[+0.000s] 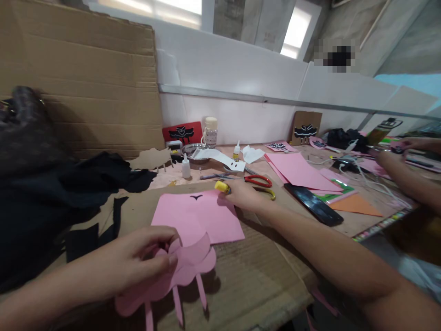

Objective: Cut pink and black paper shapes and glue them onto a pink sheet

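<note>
My left hand (151, 255) is closed on a pink cut-out (195, 257), pinching its upper edge between thumb and fingers. The cut-out has scalloped edges and thin strips hanging from its lower side. Beyond it lies a pink sheet (210, 223) with a small black curved mark (196, 197) near its far edge. Over that sheet's far right corner is my right hand (237, 194), its fingers mostly hidden. A yellow piece (222, 187) shows at its fingertips, and I cannot tell whether it is worn or held. Red-handled scissors (258, 180) lie just past this hand.
White glue bottle (186, 168), metal dish (191, 151) and white strip (220, 159) are behind. Black cloth (86, 184) lies left; pink sheets (299, 170) and a phone (312, 204) lie right. Another person's arm (403, 174) works at far right. Cardboard (262, 285) covers the near table.
</note>
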`<state>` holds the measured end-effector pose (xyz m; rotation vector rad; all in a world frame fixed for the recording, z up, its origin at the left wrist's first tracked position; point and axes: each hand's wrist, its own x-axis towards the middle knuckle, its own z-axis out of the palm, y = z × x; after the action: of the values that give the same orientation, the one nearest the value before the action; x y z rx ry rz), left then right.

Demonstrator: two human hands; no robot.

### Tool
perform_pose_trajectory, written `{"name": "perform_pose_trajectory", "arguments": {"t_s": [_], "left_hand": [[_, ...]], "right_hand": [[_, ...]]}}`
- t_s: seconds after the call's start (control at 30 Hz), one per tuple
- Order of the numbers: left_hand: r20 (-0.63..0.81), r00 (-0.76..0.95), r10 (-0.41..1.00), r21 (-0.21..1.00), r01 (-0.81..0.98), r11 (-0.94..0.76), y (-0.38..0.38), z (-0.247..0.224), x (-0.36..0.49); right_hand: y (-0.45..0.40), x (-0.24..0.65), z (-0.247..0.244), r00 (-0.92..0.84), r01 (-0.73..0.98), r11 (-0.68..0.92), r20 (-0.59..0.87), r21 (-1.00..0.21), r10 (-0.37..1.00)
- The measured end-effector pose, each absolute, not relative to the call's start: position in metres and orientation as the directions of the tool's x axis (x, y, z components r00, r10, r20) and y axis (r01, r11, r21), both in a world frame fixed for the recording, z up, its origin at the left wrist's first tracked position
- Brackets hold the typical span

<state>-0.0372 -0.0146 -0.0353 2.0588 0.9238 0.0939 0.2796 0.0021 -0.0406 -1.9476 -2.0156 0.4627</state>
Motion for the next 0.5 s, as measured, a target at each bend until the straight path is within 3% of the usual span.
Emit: {"name": "perform_pose_trajectory", "arguments": {"t_s": [0.33,0.5], "left_hand": [[-0.001,0.684,0.729,0.689,0.529,-0.496,0.008,-0.072,-0.04],[-0.004,0.674,0.739,0.653,0.561,-0.509,0.016,-0.093,-0.045]], "right_hand": [[0.059,0.282,-0.058,-0.176,0.932,0.225,0.187,-0.284,0.966],[0.052,0.274,-0.067,-0.152,0.943,0.232,0.311,-0.239,0.938]]}}
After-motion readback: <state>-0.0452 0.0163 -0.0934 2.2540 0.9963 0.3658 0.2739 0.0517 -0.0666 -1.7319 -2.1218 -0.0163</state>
